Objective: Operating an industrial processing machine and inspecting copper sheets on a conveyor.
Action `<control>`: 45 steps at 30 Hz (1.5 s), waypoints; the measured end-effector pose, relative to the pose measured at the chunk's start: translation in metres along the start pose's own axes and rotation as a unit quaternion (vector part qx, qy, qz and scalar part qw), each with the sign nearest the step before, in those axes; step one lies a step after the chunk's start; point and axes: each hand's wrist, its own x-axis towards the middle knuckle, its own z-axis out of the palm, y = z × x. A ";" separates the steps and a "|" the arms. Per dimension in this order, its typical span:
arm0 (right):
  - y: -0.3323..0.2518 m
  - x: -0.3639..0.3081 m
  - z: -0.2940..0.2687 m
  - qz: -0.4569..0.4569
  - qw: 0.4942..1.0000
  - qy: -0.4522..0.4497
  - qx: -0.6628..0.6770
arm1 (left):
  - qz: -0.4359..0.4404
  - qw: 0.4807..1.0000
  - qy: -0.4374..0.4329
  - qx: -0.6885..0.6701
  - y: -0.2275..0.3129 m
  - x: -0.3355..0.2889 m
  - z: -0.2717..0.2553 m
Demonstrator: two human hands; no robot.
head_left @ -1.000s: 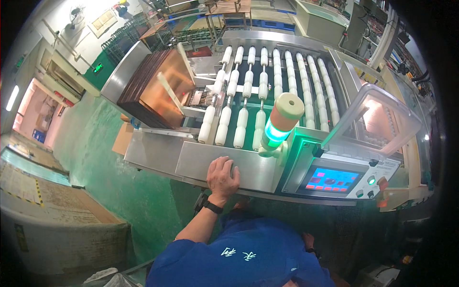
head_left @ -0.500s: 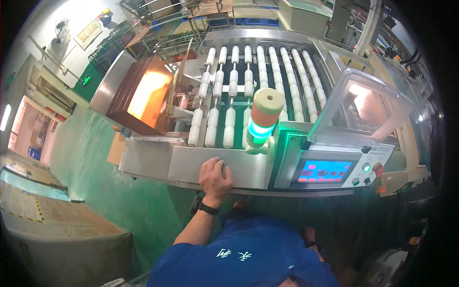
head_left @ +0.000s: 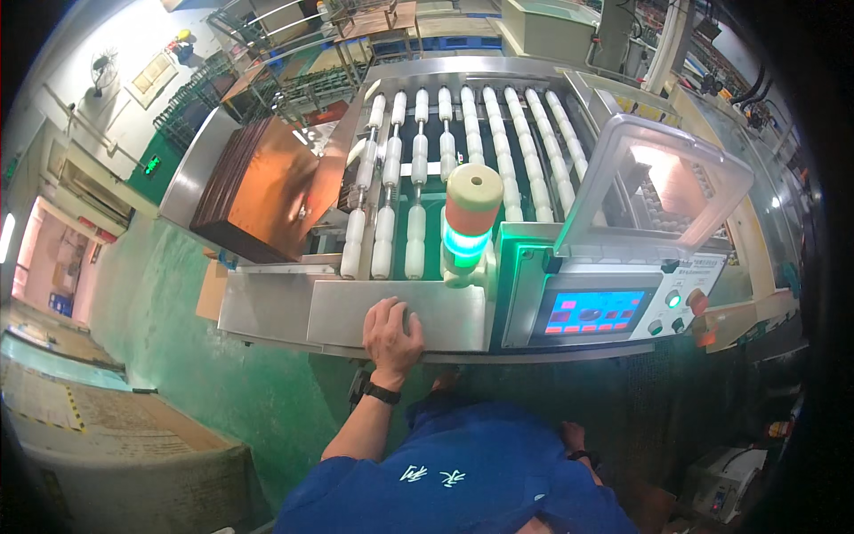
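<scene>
In the head view: left hand (head_left: pixel 392 336) lying across the near edge of a smooth steel panel (head_left: pixel 445 303) on the near side of the roller machine (head_left: pixel 267 310). Fingers loosely laid side by side on the panel, slightly bent, thumb a little apart; wrist and dark wristband (head_left: pixel 382 393) on the near side of that edge. Right hand (head_left: pixel 574 436) low at the right of the blue shirt (head_left: pixel 463 472), well apart from the machine; small and dark there, so cannot tell whether fingers apart or together.

Beyond the panel, rows of white rollers (head_left: pixel 414 240) running near to far, with narrow gaps between. To their left, a tilted stack of copper-coloured plates (head_left: pixel 262 196). At the panel's far right corner, an upright signal light (head_left: pixel 474 218), glowing green; farther right, a lit screen (head_left: pixel 592 311) below a raised clear cover (head_left: pixel 654 191). Left of the machine, green floor (head_left: pixel 165 294) stretching from near to far, bordered at near left by a large brownish container (head_left: pixel 160 481).
</scene>
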 end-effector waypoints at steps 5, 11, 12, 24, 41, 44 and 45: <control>0.003 -0.002 0.000 -0.113 0.961 0.041 -0.248 | -0.001 1.000 0.000 0.002 0.008 0.004 0.000; 0.049 0.022 0.017 -0.037 0.983 0.072 -0.162 | 0.001 1.000 -0.018 -0.011 -0.008 -0.006 0.010; 0.024 0.023 0.011 0.074 0.995 0.012 -0.066 | -0.005 1.000 -0.022 -0.011 0.001 -0.006 0.009; -0.023 -0.030 0.010 0.137 0.975 0.113 0.137 | -0.001 0.999 -0.052 0.012 0.007 -0.009 0.006; 0.042 -0.021 0.026 0.040 0.998 0.025 -0.048 | 0.018 0.999 -0.016 0.022 0.000 -0.011 0.011; 0.012 -0.026 0.010 0.107 0.990 0.019 0.089 | 0.015 0.999 -0.011 0.034 0.001 -0.009 0.014; 0.006 -0.025 0.008 0.134 0.978 0.028 0.156 | 0.016 0.999 -0.015 0.030 0.004 -0.008 0.013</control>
